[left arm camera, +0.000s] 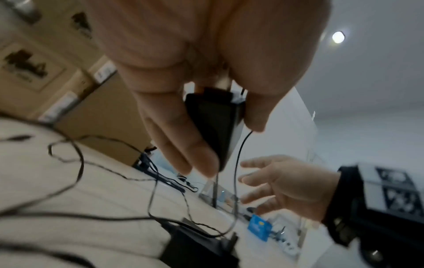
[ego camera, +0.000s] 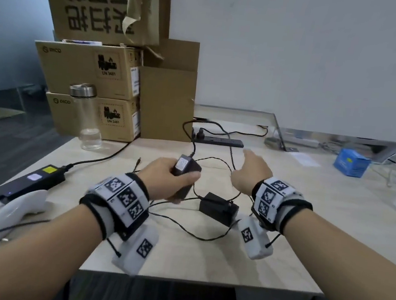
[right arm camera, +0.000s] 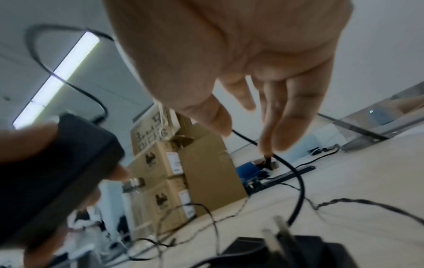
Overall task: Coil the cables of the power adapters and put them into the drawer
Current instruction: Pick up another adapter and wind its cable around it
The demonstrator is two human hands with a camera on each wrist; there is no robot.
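My left hand (ego camera: 176, 179) grips a black power adapter (ego camera: 186, 167) and holds it a little above the desk, label side up. In the left wrist view the adapter (left arm camera: 215, 127) sits between thumb and fingers (left arm camera: 179, 141), with its thin cable (left arm camera: 236, 163) hanging down. A second black adapter (ego camera: 218, 207) lies on the desk between my wrists, prongs up (right arm camera: 282, 230). Thin cables (ego camera: 183, 227) loop tangled around both. My right hand (ego camera: 251, 168) is open with fingers spread, just above a thicker black cable (right arm camera: 296, 172). No drawer is in view.
A black power strip (ego camera: 217, 141) lies at the back of the desk (ego camera: 305, 236). Stacked cardboard boxes (ego camera: 90, 71) and a glass bottle (ego camera: 86, 117) stand at the back left. A large black power brick (ego camera: 30, 180) and a white controller (ego camera: 12, 212) lie left. A blue box (ego camera: 351, 162) sits right.
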